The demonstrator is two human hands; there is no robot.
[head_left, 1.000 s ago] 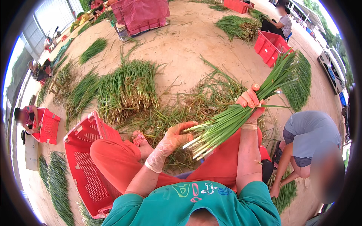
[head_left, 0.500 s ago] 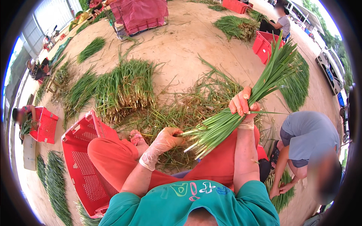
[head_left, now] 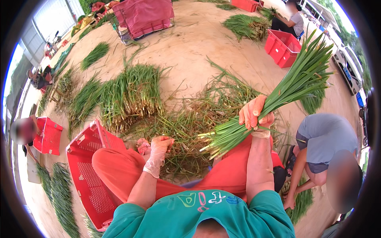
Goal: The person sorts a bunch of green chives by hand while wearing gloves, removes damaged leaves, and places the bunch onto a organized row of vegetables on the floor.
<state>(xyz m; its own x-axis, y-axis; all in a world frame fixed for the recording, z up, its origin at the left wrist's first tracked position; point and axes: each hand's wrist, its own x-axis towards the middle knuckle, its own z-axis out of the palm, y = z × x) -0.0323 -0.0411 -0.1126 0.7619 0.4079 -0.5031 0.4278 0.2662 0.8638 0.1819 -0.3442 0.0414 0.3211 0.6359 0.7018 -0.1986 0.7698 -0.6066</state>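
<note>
Green stalk bundle (head_left: 283, 93) is held slantwise in front of the body, well clear of the floor (head_left: 190, 51). On that floor a broad litter of loose stalks (head_left: 190, 119) is spread, with a thick pile of stalks (head_left: 133, 93) heaped to the left of it and a red crate (head_left: 97, 174) set beside the left knee. Taken whole, the bundle can be judged light for its length, easily borne by one hand, though likely to sag if gripped far from the middle. Its leafy half (head_left: 305, 73) is fanned out to the upper right; the leaves look soft and limp, probably slick when moist, and would be bent or creased by a hard squeeze. The bundle is encircled near its middle by the right hand (head_left: 257, 113), whose fingers are closed around it; a firm but gentle hold there seems best. By the left hand (head_left: 159, 146), apart from the bundle, the fingers are curled together; whether a scrap is pinched cannot be told. The pale stem ends (head_left: 210, 142), pointed to the lower left, seem stiffer, so single stalks are best pinched there.
</note>
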